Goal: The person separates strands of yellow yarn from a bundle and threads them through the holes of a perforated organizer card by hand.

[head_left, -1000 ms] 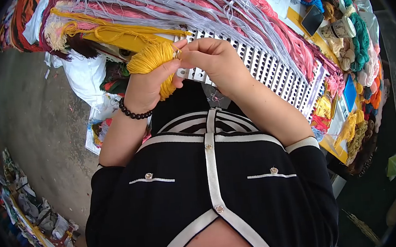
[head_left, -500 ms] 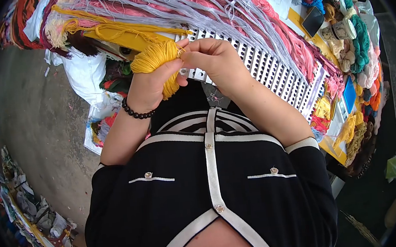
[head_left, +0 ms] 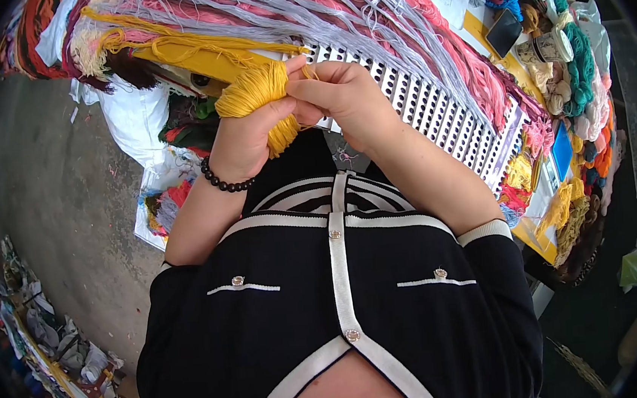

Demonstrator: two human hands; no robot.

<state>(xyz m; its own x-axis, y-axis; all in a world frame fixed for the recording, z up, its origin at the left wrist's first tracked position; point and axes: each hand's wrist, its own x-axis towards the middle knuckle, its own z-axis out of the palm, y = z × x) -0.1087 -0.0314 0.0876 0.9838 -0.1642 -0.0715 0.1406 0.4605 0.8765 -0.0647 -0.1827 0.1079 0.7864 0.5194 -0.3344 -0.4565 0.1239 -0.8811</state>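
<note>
A yellow skein of yarn [head_left: 254,91] is bunched in my left hand [head_left: 255,129], which is closed round its middle, with strands bulging above and below the thumb. My right hand [head_left: 344,97] meets it from the right, thumb and forefinger pinched on a yellow strand of the skein. The fingertips of both hands touch or nearly touch; part of the strand is hidden between them. Just beyond, loose yellow threads [head_left: 168,41] lie over a yellow board edge.
A white perforated rack [head_left: 431,106] lies beyond my hands, with pink and lilac threads [head_left: 363,13] draped across it. To the right are a dark phone [head_left: 504,34], a patterned cup [head_left: 545,49] and several coloured skeins. A white bag [head_left: 138,124] hangs at the left.
Both hands have shifted slightly right with the yellow skein. My right fingers have closed in nearer to my left fingertips, and the skein has turned a little.
</note>
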